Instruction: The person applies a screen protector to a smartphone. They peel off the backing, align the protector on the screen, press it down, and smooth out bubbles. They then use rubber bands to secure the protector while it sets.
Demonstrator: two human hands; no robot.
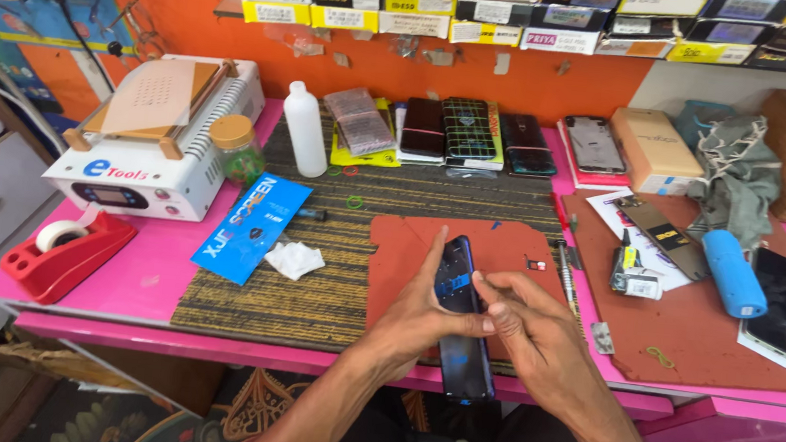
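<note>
Between both hands (479, 323), dark phone (462, 322)

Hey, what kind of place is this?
Probably a phone repair bench: both hands hold a dark phone, more phones line the wall, and a white heating machine sits left.

Flat blue packet (251, 226) on the mat; tan box (653, 149) by the wall; yellow-labelled boxes (487, 9) shelved above

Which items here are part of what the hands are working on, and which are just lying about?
In use: phone, held edge-up by left hand and right hand; red mat under it.
Lying about: white bottle, tape dispenser, blue cylinder, blue packet.
</note>
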